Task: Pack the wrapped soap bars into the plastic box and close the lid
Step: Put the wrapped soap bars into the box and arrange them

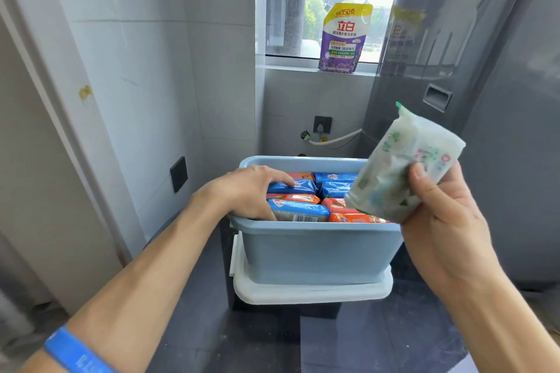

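Blue plastic box (318, 254) open, standing on a white lid (312, 291) that lies flat beneath it; lid in turn on a dark stand (285, 309), its near edge jutting past the stand's front. Box packed nearly to the rim with wrapped soap bars (298, 212) in blue and orange wrappers, laid in rows; blue ones toward the left and far side, orange ones toward the near right corner (one blue wrapper at the near edge shows a barcode). Left hand (254, 188) reaches over the box's left rim, fingers curled down onto a blue bar at the left end, thumb tucked low against the row; whether it is truly gripping the bar or only pressing on it, cannot tell. Right hand (439, 209) raised above the box's right edge, grasping a white wrapped bar (403, 166) with green and pink print, thumb across its front, fingers behind; bar tilted, upper end pointing up and away, lower end overlapping the box's right corner in view, clear of the packed rows. Blue wristband (75, 351) on the left forearm. Behind: purple-and-yellow detergent pouch (344, 39) upright on the window sill (303, 65); grey appliance (485, 100) at right; white hose (336, 138) and wall socket (321, 124) below the sill.
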Tool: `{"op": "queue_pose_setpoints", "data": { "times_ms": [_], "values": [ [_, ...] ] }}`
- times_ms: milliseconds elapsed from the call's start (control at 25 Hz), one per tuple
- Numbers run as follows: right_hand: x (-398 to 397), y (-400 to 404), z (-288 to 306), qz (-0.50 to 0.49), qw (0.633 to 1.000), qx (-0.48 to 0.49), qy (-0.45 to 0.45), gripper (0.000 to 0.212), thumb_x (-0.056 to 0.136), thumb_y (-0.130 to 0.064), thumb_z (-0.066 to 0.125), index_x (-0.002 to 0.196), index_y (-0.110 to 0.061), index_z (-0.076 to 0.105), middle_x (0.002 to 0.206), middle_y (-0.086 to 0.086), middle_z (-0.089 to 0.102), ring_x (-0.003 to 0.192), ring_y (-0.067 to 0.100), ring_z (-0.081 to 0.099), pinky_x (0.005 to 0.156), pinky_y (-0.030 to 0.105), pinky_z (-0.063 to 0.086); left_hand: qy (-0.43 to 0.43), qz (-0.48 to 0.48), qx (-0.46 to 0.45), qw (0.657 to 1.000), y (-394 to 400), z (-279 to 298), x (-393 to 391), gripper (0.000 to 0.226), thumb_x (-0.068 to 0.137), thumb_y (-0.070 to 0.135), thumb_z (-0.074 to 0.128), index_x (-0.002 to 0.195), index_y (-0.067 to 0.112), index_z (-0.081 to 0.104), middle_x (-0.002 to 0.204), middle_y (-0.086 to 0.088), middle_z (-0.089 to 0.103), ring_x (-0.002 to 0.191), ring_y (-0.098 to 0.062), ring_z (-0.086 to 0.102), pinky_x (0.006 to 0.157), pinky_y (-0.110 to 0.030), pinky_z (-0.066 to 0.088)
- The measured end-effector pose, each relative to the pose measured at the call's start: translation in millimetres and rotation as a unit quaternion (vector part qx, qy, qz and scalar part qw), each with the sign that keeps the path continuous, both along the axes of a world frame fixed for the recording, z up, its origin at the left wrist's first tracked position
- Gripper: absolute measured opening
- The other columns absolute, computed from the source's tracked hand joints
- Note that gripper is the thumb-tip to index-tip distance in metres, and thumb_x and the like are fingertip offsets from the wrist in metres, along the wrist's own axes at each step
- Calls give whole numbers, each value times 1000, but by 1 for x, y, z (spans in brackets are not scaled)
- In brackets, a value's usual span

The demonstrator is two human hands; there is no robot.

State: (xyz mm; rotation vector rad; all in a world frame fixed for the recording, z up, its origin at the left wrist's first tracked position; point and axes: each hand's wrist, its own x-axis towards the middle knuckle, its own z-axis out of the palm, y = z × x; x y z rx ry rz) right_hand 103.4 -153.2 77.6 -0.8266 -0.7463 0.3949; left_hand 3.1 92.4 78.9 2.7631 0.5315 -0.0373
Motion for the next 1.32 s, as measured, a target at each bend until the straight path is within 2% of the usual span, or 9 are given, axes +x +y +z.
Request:
{"op": "queue_pose_setpoints", "data": {
  "times_ms": [240, 320, 400, 480, 640, 760, 920, 1080, 1320],
  "values": [
    [2, 46, -6, 42, 959, -206, -188, 49, 86, -14, 71, 129, -26, 50, 116, -1, 68, 102, 24, 68, 80, 40, 59, -65, 18, -46, 997, 1, -10, -5, 40, 63, 50, 79, 101, 50, 64, 105, 16, 66, 101, -18, 60, 86, -31, 47],
    [9, 50, 0, 65, 881, -329, -334, 49, 89, -15, 71, 129, -35, 51, 113, -11, 67, 100, 28, 67, 86, 37, 57, -80, 10, -62, 995, 3, -9, -4, 33, 64, 45, 79, 93, 52, 65, 97, 15, 70, 97, -19, 62, 80, -30, 48],
    [12, 54, 6, 74, 810, -386, -435, 54, 91, -15, 69, 132, -44, 51, 112, -15, 67, 97, 29, 65, 87, 38, 55, -82, -20, -58, 995, 6, -7, -5, 48, 71, 38, 80, 115, 49, 64, 110, 14, 69, 103, -17, 62, 86, -34, 49],
    [13, 59, 17, 82, 763, -425, -480, 59, 92, -18, 68, 135, -52, 48, 113, -14, 69, 92, 24, 63, 87, 40, 54, -67, -44, -84, 993, 13, -5, -7, 50, 75, 29, 81, 121, 42, 65, 111, 14, 67, 109, -19, 63, 89, -33, 50],
    [5, 69, 32, 57, 593, -547, -588, 49, 97, -41, 55, 136, -63, 34, 105, -18, 60, 88, 11, 56, 83, 33, 44, -70, -74, -206, 973, 30, 6, -19, 51, 75, 8, 80, 116, 36, 71, 130, 5, 65, 119, -21, 60, 103, -43, 48],
    [-22, 73, 3, -26, 630, -464, -622, 33, 103, -38, 42, 134, -34, 51, 124, -6, 50, 106, 21, 53, 91, 34, 39, -75, -89, -174, 978, 33, 4, -19, 49, 73, 14, 81, 112, 41, 71, 129, 4, 65, 119, -23, 60, 103, -43, 46],
    [-55, 60, -33, -234, 715, -333, -569, 29, 91, -36, 62, 114, -20, 71, 116, -7, 68, 105, 22, 61, 92, 41, 48, -69, -88, -210, 971, 32, -4, -17, 45, 79, 12, 75, 110, 44, 71, 134, 4, 61, 122, -20, 58, 106, -42, 45],
    [-56, 65, -22, -180, 678, -410, -583, 42, 84, -52, 57, 115, -28, 71, 120, -14, 65, 102, 20, 54, 95, 44, 45, -87, -70, -260, 959, 29, -1, -15, 28, 89, 22, 72, 115, 32, 73, 130, 1, 65, 119, -17, 60, 108, -39, 45],
    [-49, 64, -11, -94, 695, -445, -558, 45, 85, -40, 62, 129, -34, 64, 131, -18, 58, 112, 17, 49, 100, 42, 41, -97, -74, -203, 972, 25, -3, -15, 29, 87, 26, 75, 115, 30, 72, 130, 2, 65, 119, -16, 60, 107, -37, 45]
  ]
}}
